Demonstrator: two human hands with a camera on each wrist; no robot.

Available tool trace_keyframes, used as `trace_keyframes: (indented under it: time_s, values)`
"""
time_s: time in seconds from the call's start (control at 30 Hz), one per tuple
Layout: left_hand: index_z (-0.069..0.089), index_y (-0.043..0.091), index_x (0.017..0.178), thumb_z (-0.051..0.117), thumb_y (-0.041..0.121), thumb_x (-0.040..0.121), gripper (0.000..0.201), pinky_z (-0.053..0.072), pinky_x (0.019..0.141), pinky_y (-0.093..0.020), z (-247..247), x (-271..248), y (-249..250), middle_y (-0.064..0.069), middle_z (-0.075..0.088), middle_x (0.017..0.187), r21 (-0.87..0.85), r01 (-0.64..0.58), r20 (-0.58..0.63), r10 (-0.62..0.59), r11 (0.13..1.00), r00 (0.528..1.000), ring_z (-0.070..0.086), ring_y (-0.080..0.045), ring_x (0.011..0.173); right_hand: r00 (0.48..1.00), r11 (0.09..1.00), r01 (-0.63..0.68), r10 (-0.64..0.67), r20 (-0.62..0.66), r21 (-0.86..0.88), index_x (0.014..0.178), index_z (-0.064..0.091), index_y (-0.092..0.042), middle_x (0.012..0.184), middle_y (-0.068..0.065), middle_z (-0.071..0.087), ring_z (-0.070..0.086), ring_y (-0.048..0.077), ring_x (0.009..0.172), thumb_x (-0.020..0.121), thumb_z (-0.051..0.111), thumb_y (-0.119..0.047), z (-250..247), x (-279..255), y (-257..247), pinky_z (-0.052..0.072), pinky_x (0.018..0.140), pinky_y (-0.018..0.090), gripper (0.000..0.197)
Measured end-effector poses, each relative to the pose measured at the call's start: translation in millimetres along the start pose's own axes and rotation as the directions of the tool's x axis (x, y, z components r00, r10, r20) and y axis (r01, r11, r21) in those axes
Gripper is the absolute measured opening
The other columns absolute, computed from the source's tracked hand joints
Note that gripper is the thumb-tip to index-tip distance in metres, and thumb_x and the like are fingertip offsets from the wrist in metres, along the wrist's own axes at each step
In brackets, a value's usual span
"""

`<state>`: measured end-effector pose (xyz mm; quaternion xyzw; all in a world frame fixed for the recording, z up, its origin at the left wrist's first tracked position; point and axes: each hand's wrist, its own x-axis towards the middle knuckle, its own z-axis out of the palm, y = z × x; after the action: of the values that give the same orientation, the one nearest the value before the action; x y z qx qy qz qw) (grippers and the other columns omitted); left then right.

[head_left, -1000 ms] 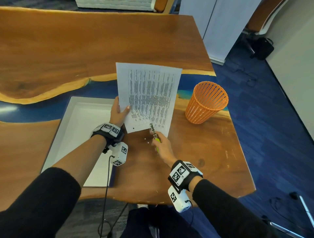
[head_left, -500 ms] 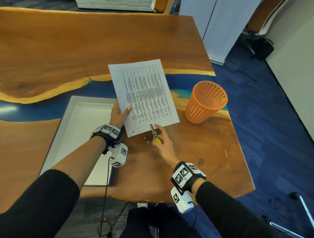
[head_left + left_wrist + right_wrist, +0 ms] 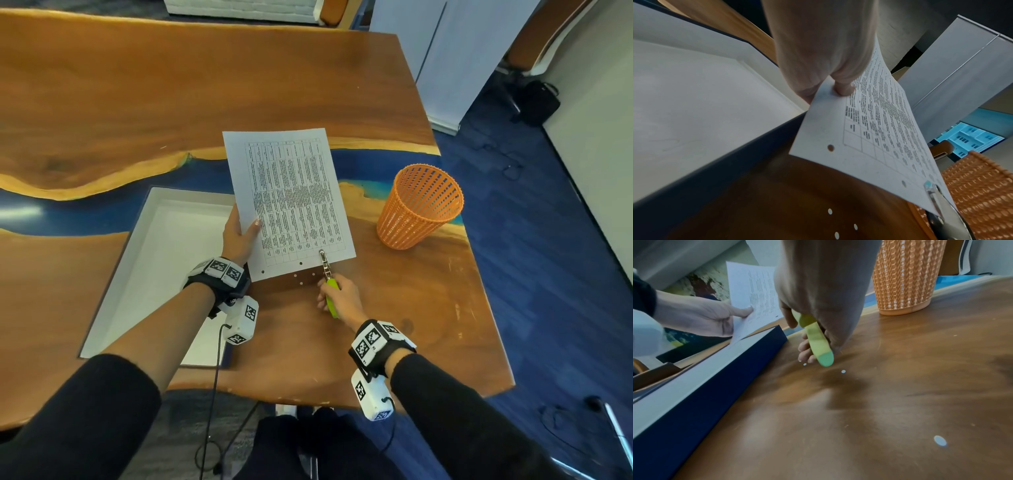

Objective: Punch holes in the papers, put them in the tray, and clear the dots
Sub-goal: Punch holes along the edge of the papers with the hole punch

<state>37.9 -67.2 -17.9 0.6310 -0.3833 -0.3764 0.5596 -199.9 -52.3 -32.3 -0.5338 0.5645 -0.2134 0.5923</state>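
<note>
A second ago the sheet was tipped up steeply with the punch at its near edge; now it lies flatter and turned a little, and the punch head sits further toward the right end of that edge. Two holes already show along the edge, and the punch head covers a third spot, so the punching of this sheet looks close to done — the tray and the clean-up are still ahead. The left hand holds the sheet by its left margin, thumb on top and fingers under, keeping it in the air above the table, just right of the white tray. The right hand is wrapped round the punch's green handle, wrist low near the table top, the metal head pointed away from the body and straddling the paper's edge; whether the handles are squeezed home I cannot tell. Several white dots lie on the wood under the sheet's near edge — one more sits nearer the person in the right wrist view. The orange bin stands to the right, well apart from the hands.
</note>
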Motion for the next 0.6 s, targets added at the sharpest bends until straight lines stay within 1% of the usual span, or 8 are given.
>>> trace_keyframes:
  time_s: [0.07, 0.17, 0.23, 0.3, 0.33, 0.43, 0.5, 0.6]
  values:
    - [0.036, 0.009, 0.143, 0.058, 0.019, 0.093, 0.056, 0.045, 0.101, -0.058, -1.0, -1.8, -1.0, -0.012, 0.053, 0.139, 0.013, 0.0, -0.011, 0.0, 1.0, 1.0, 0.054, -0.03, 0.126, 1.0, 0.999, -0.022, 0.022, 0.006, 0.032, 0.075, 0.055, -0.016, 0.062, 0.008, 0.056, 0.057, 0.021, 0.054, 0.079, 0.052, -0.013, 0.5, -1.8, -1.5, 0.045, 0.045, 0.02, 0.006]
    - [0.036, 0.012, 0.143, 0.058, 0.022, 0.093, 0.055, 0.045, 0.101, -0.057, -2.8, -4.0, -0.5, -0.01, 0.053, 0.139, 0.03, 0.013, -0.027, -0.013, 0.999, 1.0, 0.054, -0.029, 0.126, 0.998, 0.997, -0.065, 0.064, 0.008, 0.04, 0.075, 0.053, -0.015, 0.065, 0.01, 0.053, 0.053, 0.021, 0.053, 0.081, 0.046, -0.002, 1.3, -3.0, -0.7, 0.037, 0.038, 0.015, 0.016]
    - [0.036, 0.011, 0.144, 0.057, 0.019, 0.095, 0.054, 0.045, 0.101, -0.057, -4.0, -6.1, 0.3, -0.011, 0.052, 0.139, 0.048, 0.019, -0.036, -0.018, 0.999, 0.999, 0.053, -0.03, 0.126, 0.995, 0.995, -0.101, 0.101, 0.009, 0.015, 0.073, 0.052, -0.017, 0.062, 0.008, 0.053, 0.052, 0.022, 0.05, 0.081, 0.044, -0.003, 1.9, -3.9, 1.4, 0.036, 0.041, 0.018, 0.018]
    - [0.036, 0.01, 0.143, 0.056, 0.017, 0.095, 0.052, 0.045, 0.102, -0.056, -4.6, -8.7, 0.4, -0.012, 0.052, 0.139, 0.066, 0.013, -0.04, -0.01, 0.998, 0.999, 0.053, -0.03, 0.126, 0.994, 0.994, -0.111, 0.111, 0.002, -0.016, 0.07, 0.051, -0.019, 0.061, 0.007, 0.053, 0.051, 0.023, 0.047, 0.081, 0.047, -0.009, 2.9, -4.1, 3.6, 0.037, 0.045, 0.024, 0.015]
    - [0.036, 0.009, 0.143, 0.055, 0.015, 0.095, 0.052, 0.045, 0.102, -0.055, -5.4, -10.2, 0.2, -0.013, 0.052, 0.139, 0.072, 0.009, -0.044, -0.006, 0.997, 0.999, 0.053, -0.03, 0.126, 0.994, 0.994, -0.108, 0.108, -0.002, -0.029, 0.069, 0.051, -0.018, 0.061, 0.007, 0.053, 0.049, 0.023, 0.045, 0.081, 0.048, -0.012, 3.4, -4.6, 3.2, 0.037, 0.044, 0.025, 0.014]
    - [0.037, 0.008, 0.142, 0.054, 0.014, 0.096, 0.05, 0.044, 0.103, -0.055, -7.3, -12.8, -2.5, -0.013, 0.052, 0.138, 0.092, -0.008, -0.06, 0.013, 0.996, 0.998, 0.053, -0.03, 0.125, 0.995, 0.995, -0.095, 0.094, -0.021, -0.038, 0.069, 0.051, -0.016, 0.059, 0.008, 0.05, 0.045, 0.021, 0.039, 0.085, 0.051, -0.017, 4.3, -4.3, 2.8, 0.035, 0.04, 0.023, 0.016]
    - [0.038, 0.008, 0.141, 0.054, 0.015, 0.096, 0.049, 0.044, 0.103, -0.056, -7.5, -14.3, -2.0, -0.014, 0.052, 0.137, 0.117, -0.014, -0.073, 0.023, 0.993, 0.997, 0.053, -0.031, 0.125, 0.995, 0.995, -0.092, 0.09, -0.031, -0.049, 0.069, 0.052, -0.017, 0.057, 0.007, 0.05, 0.044, 0.021, 0.038, 0.087, 0.05, -0.018, 5.2, -3.7, 3.2, 0.035, 0.039, 0.021, 0.019]
    - [0.037, 0.008, 0.142, 0.054, 0.015, 0.096, 0.05, 0.043, 0.104, -0.056, -7.5, -14.7, -1.6, -0.014, 0.052, 0.138, 0.117, -0.007, -0.081, 0.016, 0.993, 0.997, 0.052, -0.032, 0.126, 0.993, 0.992, -0.107, 0.104, -0.052, -0.064, 0.067, 0.052, -0.015, 0.059, 0.01, 0.05, 0.044, 0.021, 0.04, 0.085, 0.046, -0.017, 5.1, -4.1, 2.4, 0.035, 0.039, 0.021, 0.019]
